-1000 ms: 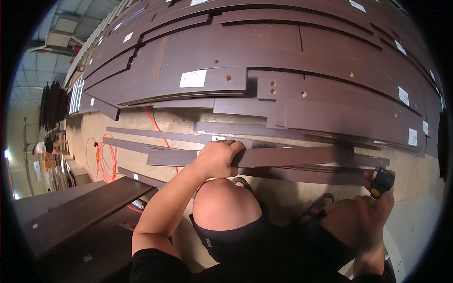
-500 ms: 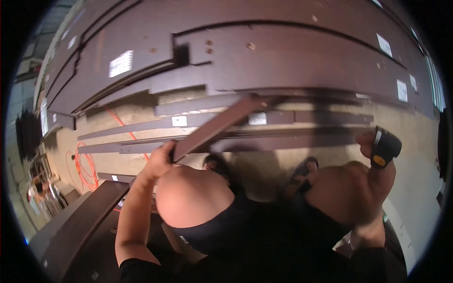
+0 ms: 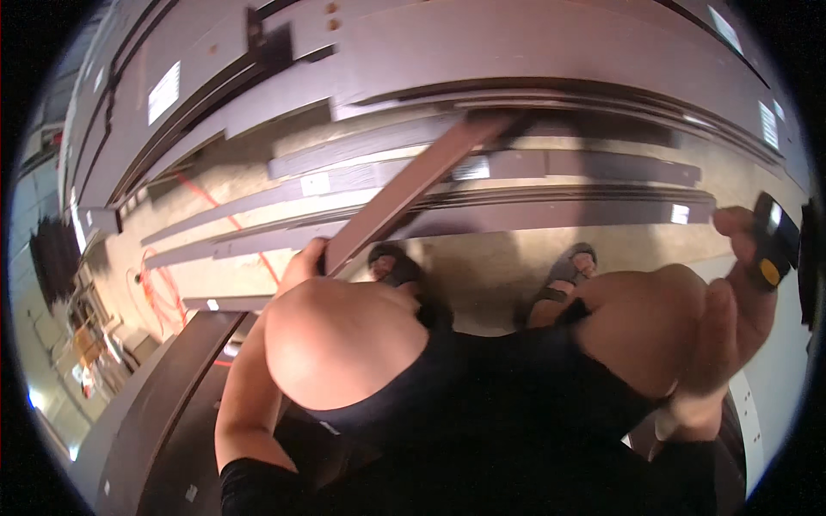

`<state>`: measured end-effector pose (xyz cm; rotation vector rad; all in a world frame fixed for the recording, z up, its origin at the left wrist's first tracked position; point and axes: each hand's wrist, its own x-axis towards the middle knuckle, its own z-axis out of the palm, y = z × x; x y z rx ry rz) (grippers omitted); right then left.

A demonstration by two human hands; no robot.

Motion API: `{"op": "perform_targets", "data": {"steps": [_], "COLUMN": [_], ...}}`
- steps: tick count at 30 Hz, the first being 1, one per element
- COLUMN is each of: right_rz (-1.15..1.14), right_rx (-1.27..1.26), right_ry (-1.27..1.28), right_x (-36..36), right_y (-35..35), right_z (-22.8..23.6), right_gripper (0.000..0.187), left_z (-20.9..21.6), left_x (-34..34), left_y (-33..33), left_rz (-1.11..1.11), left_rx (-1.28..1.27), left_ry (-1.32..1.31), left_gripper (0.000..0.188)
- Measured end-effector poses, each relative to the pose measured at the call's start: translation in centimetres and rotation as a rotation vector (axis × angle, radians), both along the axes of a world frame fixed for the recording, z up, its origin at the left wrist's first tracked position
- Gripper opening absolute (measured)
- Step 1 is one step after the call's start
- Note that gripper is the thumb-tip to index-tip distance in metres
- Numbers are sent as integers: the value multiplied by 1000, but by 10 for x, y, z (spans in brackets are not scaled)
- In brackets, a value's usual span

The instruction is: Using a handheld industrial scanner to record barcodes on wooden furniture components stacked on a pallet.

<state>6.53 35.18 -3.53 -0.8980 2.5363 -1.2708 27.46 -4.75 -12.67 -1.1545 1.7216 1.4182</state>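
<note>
My left hand [image 3: 301,261] is closed on the near end of a long, narrow brown board [image 3: 404,196]. From there the board slants up and away to the right. Its far end reaches the edge of the large brown panels [image 3: 551,52], though contact is unclear. Out at the right, my right hand [image 3: 742,275] is closed around a black handheld device [image 3: 781,232] with a round orange-yellow spot. I cannot make out its exact kind. The hand is away from the board, beside my right knee.
Several long brown strips [image 3: 594,212] lie across the floor in front of my feet. An orange cord [image 3: 163,292] is coiled at the left. Dark boards [image 3: 163,413] stand at the lower left, and a pale panel [image 3: 761,387] is at the lower right.
My right hand has moved right and slightly up with the black device. My left hand still grips the board, which slants more steeply. The whole view has shifted.
</note>
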Motion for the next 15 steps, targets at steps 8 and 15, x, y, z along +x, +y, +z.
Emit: {"op": "perform_targets", "data": {"steps": [8, 15], "right_rz": [-69, -128], "right_rx": [134, 5], "right_ry": [73, 0], "right_x": [3, -5], "right_y": [-5, 14], "right_z": [-3, -16], "right_gripper": [44, 41], "left_z": [-60, -99], "left_x": [22, -26], "left_y": [1, -52], "left_rz": [-305, -697], "left_rx": [-122, -450], "left_ry": [221, 510], "left_gripper": [42, 68]}}
